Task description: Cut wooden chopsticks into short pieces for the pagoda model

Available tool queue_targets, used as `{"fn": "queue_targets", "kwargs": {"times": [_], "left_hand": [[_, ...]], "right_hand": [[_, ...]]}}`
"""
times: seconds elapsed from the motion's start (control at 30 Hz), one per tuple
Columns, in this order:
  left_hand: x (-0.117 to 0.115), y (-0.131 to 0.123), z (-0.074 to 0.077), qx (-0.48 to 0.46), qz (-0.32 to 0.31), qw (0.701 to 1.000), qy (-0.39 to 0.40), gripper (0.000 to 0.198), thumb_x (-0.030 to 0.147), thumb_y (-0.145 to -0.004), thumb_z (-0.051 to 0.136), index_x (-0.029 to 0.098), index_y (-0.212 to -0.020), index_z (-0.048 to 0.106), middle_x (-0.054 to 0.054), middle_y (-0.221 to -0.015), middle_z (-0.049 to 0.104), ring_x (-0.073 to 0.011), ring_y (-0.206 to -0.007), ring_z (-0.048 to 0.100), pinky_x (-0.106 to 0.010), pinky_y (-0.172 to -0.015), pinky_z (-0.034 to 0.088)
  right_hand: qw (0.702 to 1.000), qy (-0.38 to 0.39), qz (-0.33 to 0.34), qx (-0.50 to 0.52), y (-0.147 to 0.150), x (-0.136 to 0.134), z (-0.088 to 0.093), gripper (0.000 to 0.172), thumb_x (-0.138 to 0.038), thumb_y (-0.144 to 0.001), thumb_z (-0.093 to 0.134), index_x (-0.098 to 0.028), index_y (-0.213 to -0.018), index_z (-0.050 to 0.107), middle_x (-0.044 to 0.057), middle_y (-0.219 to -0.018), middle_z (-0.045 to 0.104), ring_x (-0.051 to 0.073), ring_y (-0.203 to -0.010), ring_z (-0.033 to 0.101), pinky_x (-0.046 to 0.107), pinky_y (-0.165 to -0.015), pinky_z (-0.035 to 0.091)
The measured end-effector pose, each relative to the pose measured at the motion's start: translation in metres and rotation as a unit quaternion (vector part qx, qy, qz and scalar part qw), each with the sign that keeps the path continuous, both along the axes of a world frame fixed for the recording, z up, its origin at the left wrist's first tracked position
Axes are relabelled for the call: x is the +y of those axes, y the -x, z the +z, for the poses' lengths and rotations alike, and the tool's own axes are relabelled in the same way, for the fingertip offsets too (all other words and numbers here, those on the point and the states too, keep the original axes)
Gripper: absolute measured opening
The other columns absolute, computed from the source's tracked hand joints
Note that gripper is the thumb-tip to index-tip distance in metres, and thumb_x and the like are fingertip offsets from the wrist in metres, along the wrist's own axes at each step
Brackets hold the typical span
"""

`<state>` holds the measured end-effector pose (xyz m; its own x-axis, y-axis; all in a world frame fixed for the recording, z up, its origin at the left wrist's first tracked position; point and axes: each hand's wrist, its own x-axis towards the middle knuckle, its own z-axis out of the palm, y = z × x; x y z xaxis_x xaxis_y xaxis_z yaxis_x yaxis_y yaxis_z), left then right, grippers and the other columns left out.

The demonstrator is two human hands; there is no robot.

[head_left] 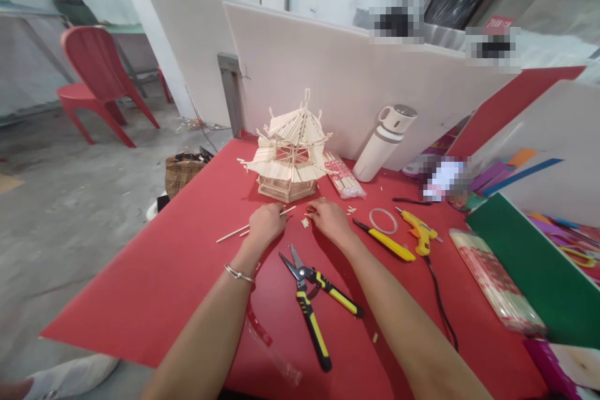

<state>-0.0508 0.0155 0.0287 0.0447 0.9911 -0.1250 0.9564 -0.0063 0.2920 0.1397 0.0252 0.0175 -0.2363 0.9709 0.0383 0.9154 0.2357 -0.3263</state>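
Observation:
My left hand is closed around thin wooden sticks low over the red tabletop, their ends showing on both sides of it. My right hand has its fingers curled together just across from it; whatever they hold is hidden. Between the hands lie short cut stick pieces. Right behind them stands a pagoda model built from pale sticks, with a tiered roof. Nearer to me, yellow-and-black cutting shears lie with their blades apart.
On the right lie a yellow utility knife, a clear tape ring, a corded yellow glue gun and a stick pack. A white thermos and another stick pack stand and lie behind. White boards border the table's back.

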Motion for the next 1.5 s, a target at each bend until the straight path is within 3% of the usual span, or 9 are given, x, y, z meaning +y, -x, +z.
{"fn": "queue_targets", "kwargs": {"times": [0.5, 0.87, 1.03, 1.23, 1.33, 1.5], "left_hand": [[0.000, 0.001, -0.002, -0.008, 0.001, 1.000, 0.005, 0.029, 0.039, -0.092, 0.052, 0.021, -0.102, 0.073, -0.015, -0.105, 0.076, -0.0310, -0.102, 0.071, -0.036, -0.082, 0.053], [0.000, 0.000, -0.002, -0.006, 0.001, 1.000, 0.006, 0.031, 0.041, -0.093, 0.052, 0.022, -0.103, 0.073, -0.013, -0.107, 0.076, -0.0282, -0.104, 0.070, -0.032, -0.083, 0.053], [0.001, 0.000, -0.003, -0.010, -0.002, 1.000, 0.004, 0.028, 0.038, -0.092, 0.053, 0.022, -0.101, 0.073, -0.013, -0.107, 0.077, -0.0288, -0.104, 0.071, -0.033, -0.083, 0.053], [0.000, 0.000, -0.001, -0.006, 0.003, 1.000, 0.005, 0.028, 0.036, -0.091, 0.053, 0.021, -0.105, 0.073, -0.014, -0.109, 0.076, -0.0291, -0.105, 0.070, -0.033, -0.082, 0.053], [0.001, -0.001, -0.003, -0.006, 0.007, 1.000, 0.003, 0.029, 0.037, -0.091, 0.052, 0.020, -0.104, 0.073, -0.015, -0.108, 0.076, -0.0292, -0.104, 0.071, -0.033, -0.082, 0.053], [0.001, -0.002, -0.004, -0.006, 0.012, 1.000, 0.000, 0.031, 0.039, -0.091, 0.053, 0.021, -0.103, 0.074, -0.015, -0.107, 0.076, -0.0303, -0.102, 0.071, -0.034, -0.082, 0.053]], "right_hand": [[0.999, -0.012, -0.019, 0.038, 0.008, 0.009, -0.004, 0.021, -0.015, -0.092, 0.060, -0.020, -0.104, 0.077, 0.007, -0.107, 0.078, 0.020, -0.100, 0.070, 0.025, -0.089, 0.047], [0.991, -0.007, -0.106, 0.081, 0.034, 0.035, -0.014, 0.023, -0.019, -0.089, 0.060, -0.021, -0.102, 0.078, 0.007, -0.103, 0.079, 0.020, -0.098, 0.073, 0.026, -0.089, 0.051], [0.987, -0.005, -0.114, 0.110, 0.035, 0.037, -0.010, 0.021, -0.019, -0.087, 0.062, -0.019, -0.101, 0.078, 0.007, -0.101, 0.080, 0.019, -0.098, 0.073, 0.024, -0.089, 0.051], [0.983, 0.006, -0.121, 0.137, 0.001, 0.023, 0.005, 0.023, -0.019, -0.089, 0.060, -0.020, -0.106, 0.076, 0.005, -0.102, 0.079, 0.018, -0.096, 0.073, 0.026, -0.089, 0.052], [0.984, 0.022, -0.109, 0.138, -0.015, 0.006, 0.009, 0.018, -0.020, -0.085, 0.066, -0.021, -0.097, 0.078, 0.004, -0.096, 0.080, 0.020, -0.092, 0.073, 0.029, -0.087, 0.053], [0.986, 0.058, -0.060, 0.146, -0.015, -0.014, 0.006, 0.011, -0.021, -0.081, 0.072, -0.024, -0.090, 0.079, 0.001, -0.090, 0.080, 0.018, -0.087, 0.073, 0.026, -0.082, 0.053]]}}
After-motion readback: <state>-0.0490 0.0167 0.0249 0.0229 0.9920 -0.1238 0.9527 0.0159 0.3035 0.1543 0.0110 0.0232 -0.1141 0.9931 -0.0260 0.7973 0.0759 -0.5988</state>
